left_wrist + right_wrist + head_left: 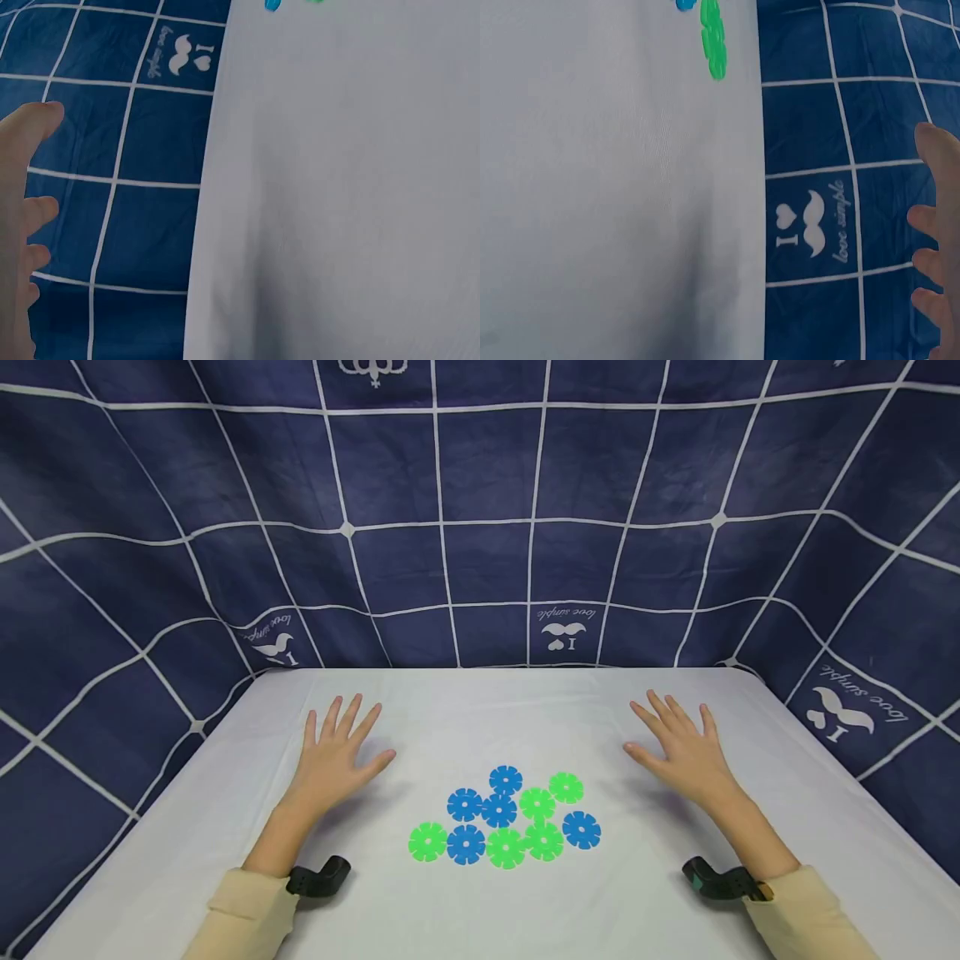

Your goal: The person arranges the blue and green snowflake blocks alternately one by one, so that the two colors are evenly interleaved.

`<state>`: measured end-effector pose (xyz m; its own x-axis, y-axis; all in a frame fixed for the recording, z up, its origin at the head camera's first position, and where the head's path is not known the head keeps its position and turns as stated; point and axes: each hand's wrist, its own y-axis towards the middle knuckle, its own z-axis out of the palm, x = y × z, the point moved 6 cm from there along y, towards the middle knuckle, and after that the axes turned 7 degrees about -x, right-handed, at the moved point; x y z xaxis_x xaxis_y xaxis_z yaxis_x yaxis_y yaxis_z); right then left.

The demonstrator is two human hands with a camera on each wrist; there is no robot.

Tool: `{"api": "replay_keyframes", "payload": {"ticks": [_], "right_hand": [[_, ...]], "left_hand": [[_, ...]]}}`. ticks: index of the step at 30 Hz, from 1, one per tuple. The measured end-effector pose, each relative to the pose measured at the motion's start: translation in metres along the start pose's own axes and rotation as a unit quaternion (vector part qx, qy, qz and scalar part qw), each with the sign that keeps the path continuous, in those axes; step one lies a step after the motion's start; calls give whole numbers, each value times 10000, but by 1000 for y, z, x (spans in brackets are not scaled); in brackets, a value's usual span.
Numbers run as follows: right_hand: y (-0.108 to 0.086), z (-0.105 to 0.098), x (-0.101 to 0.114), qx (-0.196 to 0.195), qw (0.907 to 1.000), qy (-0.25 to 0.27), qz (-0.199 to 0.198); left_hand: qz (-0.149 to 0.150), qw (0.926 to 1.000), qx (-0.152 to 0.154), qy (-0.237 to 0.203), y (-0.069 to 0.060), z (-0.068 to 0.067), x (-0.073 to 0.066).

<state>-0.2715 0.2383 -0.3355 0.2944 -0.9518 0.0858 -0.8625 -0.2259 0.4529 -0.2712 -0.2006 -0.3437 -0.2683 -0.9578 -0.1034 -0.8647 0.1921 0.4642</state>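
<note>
Several flat notched plastic discs, some blue and some green, lie in a loose cluster at the middle of the white table. A few touch or overlap their neighbours. To their left, my left hand is held with straight, spread fingers and nothing in it. On the other side my right hand has its fingers spread too, likewise holding nothing. Shadows fall beneath both hands. Only the edges of a blue disc and a green disc show in the wrist views.
A white cloth covers the table. Dark blue curtains with a white grid stand along the back and both sides. Each wrist wears a black camera mount, one on the left and one on the right.
</note>
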Motion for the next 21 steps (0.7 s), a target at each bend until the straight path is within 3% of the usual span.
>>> {"api": "replay_keyframes", "payload": {"ticks": [5,13,17,21], "right_hand": [[3,-1,17,-93,9996,-67,-258],[3,7,53,-588,9951,109,-785],[4,13,73,-582,9931,508,-883],[4,21,89,-453,9900,1076,-797]], "left_hand": [[70,9999,-93,-90,2,-1,-16],[139,9986,-262,-432,2,-1,-42],[91,9972,-381,-635,-1,1,-54],[22,9959,-304,-850,-3,6,-66]]}}
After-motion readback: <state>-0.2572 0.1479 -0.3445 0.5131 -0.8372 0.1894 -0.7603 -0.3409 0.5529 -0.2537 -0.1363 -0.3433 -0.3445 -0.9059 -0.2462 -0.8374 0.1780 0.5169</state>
